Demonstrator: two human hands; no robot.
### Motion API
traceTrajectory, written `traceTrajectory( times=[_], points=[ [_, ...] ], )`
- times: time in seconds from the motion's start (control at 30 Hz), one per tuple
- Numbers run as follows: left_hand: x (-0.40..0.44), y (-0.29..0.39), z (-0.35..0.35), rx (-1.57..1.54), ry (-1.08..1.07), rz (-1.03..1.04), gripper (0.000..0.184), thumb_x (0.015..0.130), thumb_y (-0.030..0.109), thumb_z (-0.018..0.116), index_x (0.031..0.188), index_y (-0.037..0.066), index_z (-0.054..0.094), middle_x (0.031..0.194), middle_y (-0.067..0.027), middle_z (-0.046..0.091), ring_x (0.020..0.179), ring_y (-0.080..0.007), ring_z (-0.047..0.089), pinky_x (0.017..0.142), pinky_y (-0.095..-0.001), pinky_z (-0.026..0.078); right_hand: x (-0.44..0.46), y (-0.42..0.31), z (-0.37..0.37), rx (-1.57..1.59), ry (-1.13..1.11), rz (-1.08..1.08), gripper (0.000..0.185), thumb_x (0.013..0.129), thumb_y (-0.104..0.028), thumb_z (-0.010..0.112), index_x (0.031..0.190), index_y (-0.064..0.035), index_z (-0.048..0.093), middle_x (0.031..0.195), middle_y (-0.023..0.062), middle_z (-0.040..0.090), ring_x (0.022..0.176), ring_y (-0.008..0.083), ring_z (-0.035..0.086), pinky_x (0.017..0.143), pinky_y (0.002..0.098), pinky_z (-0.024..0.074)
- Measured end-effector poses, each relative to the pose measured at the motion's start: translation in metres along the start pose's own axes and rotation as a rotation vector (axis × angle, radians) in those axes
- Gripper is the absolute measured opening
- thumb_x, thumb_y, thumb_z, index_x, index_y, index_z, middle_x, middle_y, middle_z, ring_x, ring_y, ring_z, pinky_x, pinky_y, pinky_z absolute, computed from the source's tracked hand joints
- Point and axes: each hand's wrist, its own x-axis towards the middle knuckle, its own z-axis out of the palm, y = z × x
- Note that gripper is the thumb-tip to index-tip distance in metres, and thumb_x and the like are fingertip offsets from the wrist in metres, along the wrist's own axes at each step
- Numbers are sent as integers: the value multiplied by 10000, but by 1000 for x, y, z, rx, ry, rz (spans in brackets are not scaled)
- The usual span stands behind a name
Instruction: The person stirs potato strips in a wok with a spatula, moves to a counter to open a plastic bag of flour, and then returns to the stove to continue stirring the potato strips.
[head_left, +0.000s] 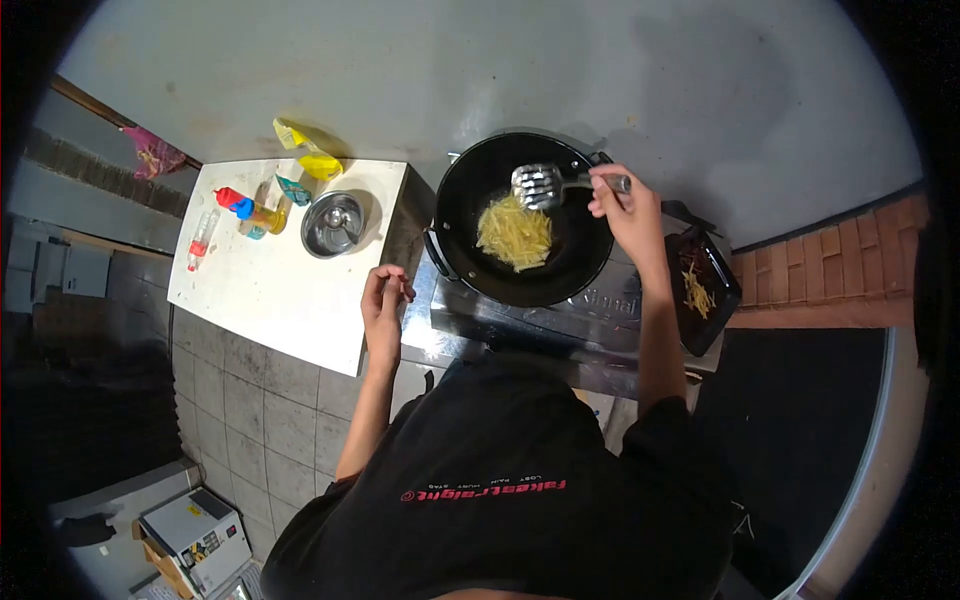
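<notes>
My right hand (628, 212) is closed round the handle of a metal slotted spatula (540, 187). The spatula's head is over the black wok (580, 262), by the upper edge of a heap of pale yellow shredded strips (514, 235), which look like potato. I cannot tell whether it touches them. My left hand (384, 305) hovers near the right edge of the white table, left of the wok's side handle (440, 255). Its fingers are loosely curled, and nothing shows in them. The wok sits on a metal stove (540, 325).
On the white table (270, 295) stand a steel bowl (333, 225) with a ladle inside, a yellow-liquid bottle (262, 216), a red-capped bottle (228, 198), a clear bottle (203, 238) and a yellow packet (318, 162). A black tray (706, 322) with some strips lies right of the stove.
</notes>
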Motion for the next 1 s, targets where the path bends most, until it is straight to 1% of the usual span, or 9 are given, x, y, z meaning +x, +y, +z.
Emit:
traceTrajectory(
  times=[0.13, 0.33, 0.37, 0.5, 0.6, 0.67, 0.77, 0.93, 1.0],
  points=[
    [14, 2, -1, -20, -58, 2, 127, 1072, 129, 519, 1098, 29, 592, 949, -25, 577, 791, -99, 545, 741, -249, 447, -35, 24, 21, 266, 120, 208, 196, 1009, -186, 675, 1065, 2, 668, 809, 62, 674, 679, 128, 696, 600, 257, 565],
    [29, -22, -14, 45, -199, -17, 149, 1062, 196, 556, 1087, 54, 594, 965, -10, 573, 812, -103, 535, 764, -256, 449, -79, 32, 57, 136, 276, 226, 151, 1008, -134, 665, 1047, 12, 668, 751, 37, 671, 641, 90, 669, 582, 247, 549],
    [30, -24, -16, 52, -219, -22, 148, 1061, 196, 556, 1089, 57, 597, 967, -7, 574, 813, -102, 542, 765, -255, 450, -86, 26, 61, 109, 306, 220, 142, 998, -145, 680, 971, -9, 649, 711, 23, 661, 594, 79, 649, 530, 241, 513],
    [35, -23, -18, 44, -229, -14, 164, 1064, 208, 553, 1085, 54, 604, 961, -6, 571, 822, -100, 550, 765, -255, 453, -108, 5, 76, 44, 200, 290, 219, 977, -174, 705, 857, -38, 581, 644, 11, 622, 530, 74, 612, 473, 250, 468],
    [44, -23, -19, 58, -252, -22, 123, 1065, 116, 521, 1087, 31, 608, 938, -16, 588, 809, -91, 566, 747, -249, 450, -105, 4, 79, 3, 296, 344, 218, 969, -163, 699, 843, -35, 577, 613, 10, 596, 518, 72, 602, 466, 255, 454],
    [46, -19, -19, 49, -269, -33, 123, 1064, 122, 527, 1077, 34, 611, 930, -15, 585, 808, -92, 567, 747, -249, 449, -101, 1, 79, 9, 328, 357, 233, 962, -161, 696, 822, -33, 561, 596, 13, 587, 502, 73, 590, 454, 260, 438],
    [58, -25, -20, 78, -319, -29, 133, 1069, 145, 530, 1088, 41, 612, 941, -16, 588, 810, -92, 568, 752, -247, 447, -88, -14, 86, 0, 185, 384, 255, 953, -164, 698, 801, -25, 548, 588, 29, 580, 482, 72, 563, 444, 277, 425],
    [72, -29, -21, 63, -291, -63, 147, 1075, 160, 522, 1103, 48, 614, 976, -21, 605, 808, -86, 551, 728, -235, 424, -77, -7, 87, -53, 244, 328, 272, 931, -137, 709, 791, -31, 502, 588, 31, 579, 473, 81, 550, 436, 290, 410],
    [75, -26, -21, 82, -293, -43, 145, 1074, 158, 523, 1103, 47, 614, 967, -15, 602, 797, -83, 546, 717, -232, 417, -84, -13, 96, -21, 235, 301, 278, 921, -105, 709, 792, -24, 477, 583, 51, 560, 515, 44, 496, 471, 277, 407]
  ],
)
